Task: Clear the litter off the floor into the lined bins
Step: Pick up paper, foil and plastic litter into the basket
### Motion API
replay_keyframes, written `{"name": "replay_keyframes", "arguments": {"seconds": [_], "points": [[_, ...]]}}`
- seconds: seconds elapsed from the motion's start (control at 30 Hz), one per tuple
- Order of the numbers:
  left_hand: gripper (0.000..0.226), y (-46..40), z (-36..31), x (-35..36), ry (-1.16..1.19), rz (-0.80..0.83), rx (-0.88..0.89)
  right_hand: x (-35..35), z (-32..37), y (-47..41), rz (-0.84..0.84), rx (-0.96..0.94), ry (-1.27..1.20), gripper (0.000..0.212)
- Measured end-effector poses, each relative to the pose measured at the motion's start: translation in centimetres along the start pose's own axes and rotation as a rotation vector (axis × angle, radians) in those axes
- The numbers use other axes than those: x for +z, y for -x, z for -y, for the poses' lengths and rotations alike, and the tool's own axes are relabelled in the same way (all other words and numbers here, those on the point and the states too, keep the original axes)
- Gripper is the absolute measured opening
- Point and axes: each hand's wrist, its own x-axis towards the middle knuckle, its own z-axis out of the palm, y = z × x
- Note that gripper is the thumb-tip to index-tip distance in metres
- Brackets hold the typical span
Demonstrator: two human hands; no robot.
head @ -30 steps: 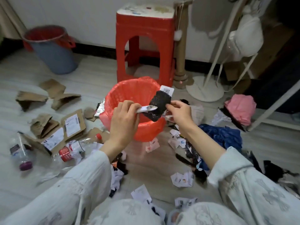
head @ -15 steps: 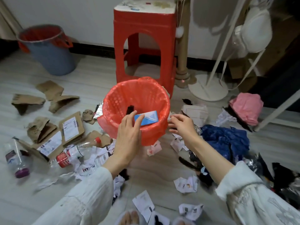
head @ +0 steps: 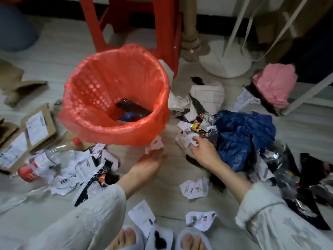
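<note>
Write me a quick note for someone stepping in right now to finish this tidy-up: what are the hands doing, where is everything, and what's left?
Left hand: open, palm up, low in front of the red-lined bin, holding nothing.
Right hand: open, fingers reaching onto crumpled white paper scraps beside the blue plastic bag; no grip yet.
Done: a dark wrapper and a blue item lie inside the bin.
Left: paper scraps and wrappers around the bin, a crushed bottle and cardboard pieces on the left, the blue bag, a pink bag and black foil wrappers on the right.
</note>
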Motion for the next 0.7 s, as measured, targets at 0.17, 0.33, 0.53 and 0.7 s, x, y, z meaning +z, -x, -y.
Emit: {"name": "replay_keyframes", "arguments": {"seconds": [0.17,0.33,0.53,0.7], "points": [[0.062,-3.6,2.2,4.8,0.000,0.038,-0.131,3.7,-1.8,-5.2,-0.017,-0.153,0.249,0.067],[0.063,-4.0,3.1,7.1,0.028,0.100,-0.180,6.0,-2.0,-6.5,0.223,-0.103,0.461,0.068],[0.041,-0.7,2.0,9.1,-0.033,-0.124,-0.087,8.5,-1.8,-1.9,0.131,-0.281,0.537,0.053],[0.045,0.5,1.3,9.2,-0.043,-0.177,-0.167,9.9,-2.6,0.8,0.012,-0.402,0.415,0.031]]}}
